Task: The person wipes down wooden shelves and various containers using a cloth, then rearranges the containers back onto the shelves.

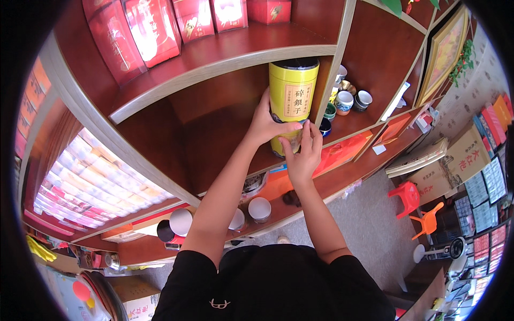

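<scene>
A yellow cylindrical canister (287, 90) with a black lid and a label bearing writing stands upright at the right end of a wooden shelf compartment (225, 120). Below its dark patterned lower band is more yellow surface, partly covered by my hands; it looks like a second canister underneath. My left hand (267, 124) wraps around the lower left of the upper canister, thumb across the front. My right hand (303, 154) has its fingertips on the front right, near that band, and its thumb lower down. Its fingers nearly meet my left thumb.
Red gift boxes (192, 20) stand on the shelf above. Small ceramic cups (344, 101) sit in the compartment to the right, beyond a wooden upright. White-lidded jars (259, 209) line the lower counter. A red stool (404, 198) and an orange chair (427, 220) are on the floor at right.
</scene>
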